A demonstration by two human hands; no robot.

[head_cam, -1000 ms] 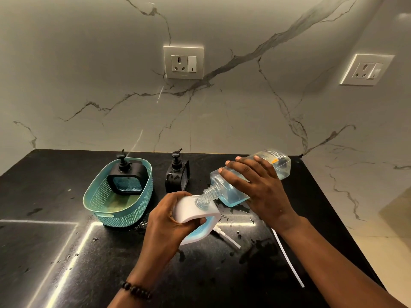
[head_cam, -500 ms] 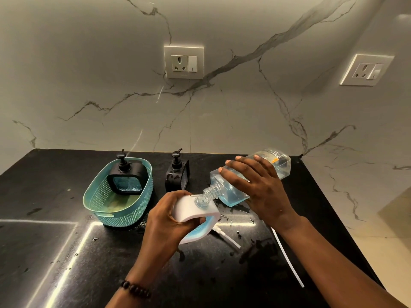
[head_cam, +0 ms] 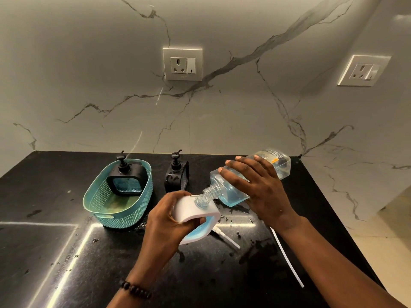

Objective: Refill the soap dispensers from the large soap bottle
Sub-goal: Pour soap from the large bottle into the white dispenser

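My right hand (head_cam: 259,192) grips the large clear soap bottle (head_cam: 231,194), tipped down to the left with pale blue soap inside. Its threaded neck rests in the top opening of a white soap dispenser (head_cam: 193,211), which my left hand (head_cam: 165,221) holds over the black counter (head_cam: 66,252). Blue soap shows in the dispenser's lower window. A black dispenser with its pump (head_cam: 124,178) stands in a teal basket (head_cam: 104,210). Another black dispenser (head_cam: 176,174) stands on the counter behind my left hand.
A white pump tube (head_cam: 226,237) lies on the counter below the white dispenser, and a long white tube (head_cam: 287,256) lies along my right forearm. Wet spots dot the counter. Two wall sockets (head_cam: 182,64) sit on the marble wall. The counter's right edge drops to the floor.
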